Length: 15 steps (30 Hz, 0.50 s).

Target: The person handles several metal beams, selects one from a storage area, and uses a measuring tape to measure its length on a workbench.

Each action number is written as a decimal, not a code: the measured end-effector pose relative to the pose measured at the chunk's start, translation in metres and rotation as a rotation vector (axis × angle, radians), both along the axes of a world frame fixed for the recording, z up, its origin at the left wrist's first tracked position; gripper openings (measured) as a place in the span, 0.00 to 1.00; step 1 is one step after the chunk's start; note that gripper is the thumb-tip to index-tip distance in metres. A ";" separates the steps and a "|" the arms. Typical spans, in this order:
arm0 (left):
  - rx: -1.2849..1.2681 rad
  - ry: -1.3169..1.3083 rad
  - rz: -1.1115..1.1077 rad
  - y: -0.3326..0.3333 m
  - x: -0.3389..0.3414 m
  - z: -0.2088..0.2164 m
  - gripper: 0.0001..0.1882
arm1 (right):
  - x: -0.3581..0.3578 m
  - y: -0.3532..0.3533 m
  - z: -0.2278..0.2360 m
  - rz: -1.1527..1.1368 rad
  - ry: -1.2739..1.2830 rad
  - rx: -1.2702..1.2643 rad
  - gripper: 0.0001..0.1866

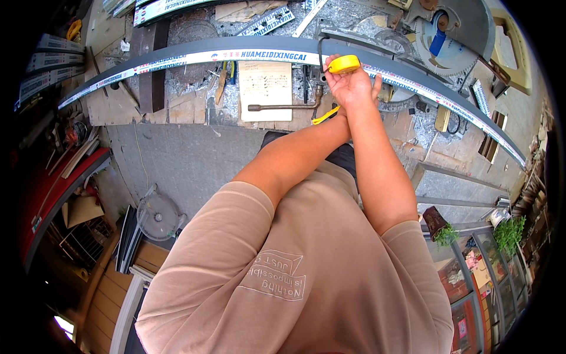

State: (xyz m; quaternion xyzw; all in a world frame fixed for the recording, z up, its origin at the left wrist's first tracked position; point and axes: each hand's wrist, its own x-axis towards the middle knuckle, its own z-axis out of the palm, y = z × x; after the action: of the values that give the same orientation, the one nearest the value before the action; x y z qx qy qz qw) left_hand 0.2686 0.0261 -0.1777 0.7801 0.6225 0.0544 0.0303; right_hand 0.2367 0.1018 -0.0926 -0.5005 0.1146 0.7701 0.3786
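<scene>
A yellow tape measure is in the fingers of my right hand, which is turned palm up at the near edge of a long grey profile. The profile is faced with white printed film and spans the bench. A black cord or strap hangs over the profile beside the tape measure. My left forearm crosses under my right wrist; my left hand is mostly hidden there, its fingers not clear. Beside that crossing a narrow yellow strip sticks out. What it belongs to is not clear.
A socket wrench lies across a handwritten sheet on the bench, which is strewn with metal shavings. A circular saw blade stands at far right. Other profiles lie at far left. A fan is at lower left.
</scene>
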 end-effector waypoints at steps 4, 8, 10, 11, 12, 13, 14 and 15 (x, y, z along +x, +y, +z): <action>0.051 0.023 -0.059 -0.003 -0.001 -0.001 0.26 | 0.001 0.001 -0.003 -0.003 -0.006 0.006 0.24; 0.048 -0.019 -0.052 -0.001 -0.002 0.005 0.28 | 0.002 0.002 -0.005 -0.006 0.005 0.006 0.24; 0.088 -0.049 -0.006 -0.002 -0.003 0.005 0.29 | 0.000 0.001 -0.003 -0.009 0.011 0.007 0.24; 0.086 -0.112 0.026 -0.003 -0.004 0.010 0.30 | 0.001 0.001 -0.003 -0.018 0.014 0.008 0.24; 0.083 -0.174 0.059 -0.003 -0.005 0.014 0.31 | 0.001 0.001 -0.003 -0.019 0.013 0.007 0.24; 0.082 -0.174 0.057 -0.002 -0.007 0.018 0.31 | 0.002 0.001 -0.003 -0.018 0.016 0.011 0.25; 0.051 -0.223 0.073 -0.002 -0.008 0.020 0.33 | 0.001 0.001 -0.003 -0.014 0.019 0.015 0.25; 0.019 -0.271 0.089 -0.001 -0.009 0.022 0.34 | 0.001 0.001 -0.002 -0.014 0.019 0.014 0.25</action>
State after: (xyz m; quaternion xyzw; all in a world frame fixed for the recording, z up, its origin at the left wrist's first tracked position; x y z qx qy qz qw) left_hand 0.2599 0.0247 -0.1559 0.7377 0.6460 0.1663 0.1042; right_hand 0.2378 0.1025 -0.0949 -0.4896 0.1162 0.7730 0.3864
